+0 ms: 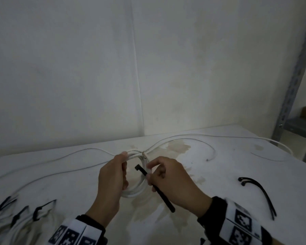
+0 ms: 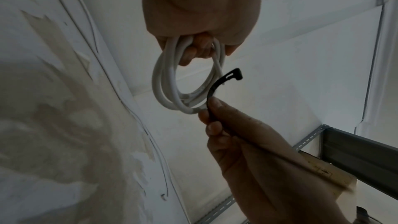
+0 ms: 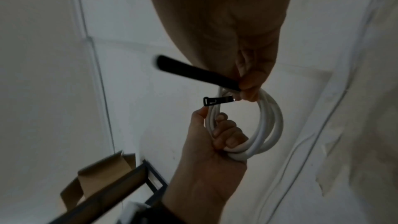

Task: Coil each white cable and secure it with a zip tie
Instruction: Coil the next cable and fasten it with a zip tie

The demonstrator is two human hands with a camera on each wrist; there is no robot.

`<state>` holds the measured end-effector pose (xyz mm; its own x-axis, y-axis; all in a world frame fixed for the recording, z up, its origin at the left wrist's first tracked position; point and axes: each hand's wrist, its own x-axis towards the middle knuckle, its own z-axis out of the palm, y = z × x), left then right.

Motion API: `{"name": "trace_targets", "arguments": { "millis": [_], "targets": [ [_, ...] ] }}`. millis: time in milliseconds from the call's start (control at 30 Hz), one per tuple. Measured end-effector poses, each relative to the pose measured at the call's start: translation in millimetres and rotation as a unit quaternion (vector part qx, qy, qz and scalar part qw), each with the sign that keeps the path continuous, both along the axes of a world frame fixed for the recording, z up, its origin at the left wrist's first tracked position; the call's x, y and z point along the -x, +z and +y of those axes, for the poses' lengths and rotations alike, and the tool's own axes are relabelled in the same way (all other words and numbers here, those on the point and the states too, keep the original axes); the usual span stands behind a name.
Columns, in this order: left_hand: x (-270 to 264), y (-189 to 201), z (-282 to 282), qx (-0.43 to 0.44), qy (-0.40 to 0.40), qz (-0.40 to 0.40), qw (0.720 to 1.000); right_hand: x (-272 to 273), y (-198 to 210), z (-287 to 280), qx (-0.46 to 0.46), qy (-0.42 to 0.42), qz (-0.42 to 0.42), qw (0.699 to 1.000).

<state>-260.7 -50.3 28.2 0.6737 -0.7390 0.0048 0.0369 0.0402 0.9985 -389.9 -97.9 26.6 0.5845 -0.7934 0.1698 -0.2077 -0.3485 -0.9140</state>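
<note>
The left hand [image 1: 111,181] is closed round the near-left side of a small coil of white round cable [image 1: 136,190], fingers curled through the loop and thumb laid along the top strands; the left wrist view shows the fingers [image 2: 193,52] wrapped over several turns of the coil [image 2: 165,91], which hangs free above the stained white bench [image 1: 219,165]. The right hand [image 1: 170,179] sits just to the right of the coil and pinches a flat black plastic zip tie [image 1: 155,188] between thumb and forefinger, with the other fingers curled in. The tie's square head [image 1: 137,167] points up and to the left, inside the ring of the coil and between the two hands, while its tail runs back toward the right wrist. In the right wrist view the tie [image 3: 193,72] passes across the top of the coil [image 3: 267,125], touching it at the pinch; whether it is threaded through the loop I cannot tell. Loose lengths of the same white cable [image 1: 184,140] trail away from beyond the left hand's fingertips across the bench to both sides. To the right of the right hand, well apart, lie spare black zip ties [image 1: 260,193]; more black ties [image 1: 41,209] lie left of the left wrist.
</note>
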Motion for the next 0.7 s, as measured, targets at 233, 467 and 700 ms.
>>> {"name": "trace_targets", "arguments": {
  "millis": [233, 467, 700],
  "targets": [
    [-11.0, -3.9, 11.9, 0.058, 0.029, -0.01, 0.998, -34.5, 2.9, 5.7, 0.012, -0.055, -0.047, 0.997],
    [-12.7, -10.4, 22.4, 0.086, 0.013, -0.076, 0.993, -53.0, 0.5, 13.9, 0.03, -0.065, -0.122, 0.99],
    [-14.1, -4.4, 19.9, 0.101, -0.031, -0.048, 0.993, -46.5, 0.3, 14.2, -0.056, -0.021, -0.206, 0.977]
  ]
}}
